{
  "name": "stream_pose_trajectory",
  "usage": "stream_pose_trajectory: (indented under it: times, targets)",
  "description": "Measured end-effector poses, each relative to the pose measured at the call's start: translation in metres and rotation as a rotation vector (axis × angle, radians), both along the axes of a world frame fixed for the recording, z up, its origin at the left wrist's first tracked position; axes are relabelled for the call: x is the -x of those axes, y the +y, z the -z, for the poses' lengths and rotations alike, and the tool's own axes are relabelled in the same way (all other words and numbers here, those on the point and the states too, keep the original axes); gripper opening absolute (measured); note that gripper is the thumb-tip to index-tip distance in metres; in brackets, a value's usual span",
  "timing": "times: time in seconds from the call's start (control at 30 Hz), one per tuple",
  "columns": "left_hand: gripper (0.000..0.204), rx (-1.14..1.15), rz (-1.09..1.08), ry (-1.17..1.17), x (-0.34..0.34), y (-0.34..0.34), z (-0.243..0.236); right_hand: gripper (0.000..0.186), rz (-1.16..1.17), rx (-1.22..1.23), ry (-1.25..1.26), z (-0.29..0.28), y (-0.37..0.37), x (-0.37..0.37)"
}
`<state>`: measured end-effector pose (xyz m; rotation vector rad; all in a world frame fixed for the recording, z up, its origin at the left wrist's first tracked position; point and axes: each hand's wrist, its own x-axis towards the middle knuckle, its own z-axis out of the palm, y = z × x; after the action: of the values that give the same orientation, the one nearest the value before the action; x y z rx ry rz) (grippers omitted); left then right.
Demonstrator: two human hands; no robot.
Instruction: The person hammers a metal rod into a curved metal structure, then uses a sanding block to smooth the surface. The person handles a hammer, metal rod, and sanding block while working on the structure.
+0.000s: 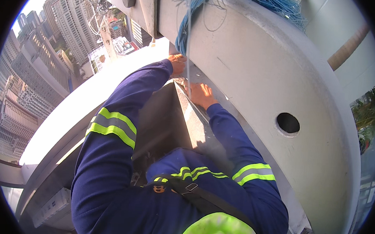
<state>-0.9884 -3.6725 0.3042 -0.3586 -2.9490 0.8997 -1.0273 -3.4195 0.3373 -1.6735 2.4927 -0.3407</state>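
Note:
Both my arms, in dark blue sleeves with yellow-green and grey bands, reach forward into the gap beside a large white curved beam (257, 74). My left hand (177, 64) is closed by the beam's lower edge, just under a hanging bundle of blue rope (182, 35); what its fingers hold is hidden. Nearer to me, my right hand (202, 95) is curled over the top of a pale metal ledge (191, 121). Its fingertips are hard to see, and I cannot make out anything in them. A thin pale cord (189, 41) runs down past both hands.
More frayed blue rope (278, 9) lies over the beam's top. A round hole (288, 123) pierces the beam. Left of me curves a bright white ledge (86, 107), with tall buildings (69, 19) far below. A black strap (208, 198) crosses my body.

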Motion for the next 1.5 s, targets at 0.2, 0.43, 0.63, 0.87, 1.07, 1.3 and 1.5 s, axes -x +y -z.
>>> stream_pose_trajectory:
  times: [0.2,0.43,0.63,0.87,1.07,1.3,1.5]
  targets:
    - [0.014,-0.068,-0.122,-0.014,-0.002,0.0,-0.001,0.031,0.131,0.051,0.116,0.021,-0.023,0.038]
    - [0.015,0.002,-0.014,-0.02,0.002,-0.004,0.0,0.034,-0.188,0.472,0.079,0.058,-0.006,0.018]
    - [0.015,0.005,0.057,-0.024,-0.004,-0.002,-0.008,0.038,0.093,0.284,0.275,0.064,-0.015,0.037]
    - [0.015,-0.05,0.009,-0.023,-0.005,-0.002,-0.011,0.036,0.132,0.26,0.14,0.048,-0.018,0.036]
    - [0.015,-0.047,0.032,-0.027,-0.007,-0.002,-0.011,0.034,0.041,0.337,0.139,0.068,-0.009,0.021]
    - [0.016,-0.091,-0.034,0.021,-0.026,0.004,-0.017,0.026,0.231,0.194,0.075,0.024,-0.016,0.014]
    - [0.015,-0.026,-0.008,0.075,-0.035,0.011,-0.023,0.03,0.058,0.241,0.029,-0.012,-0.013,-0.012]
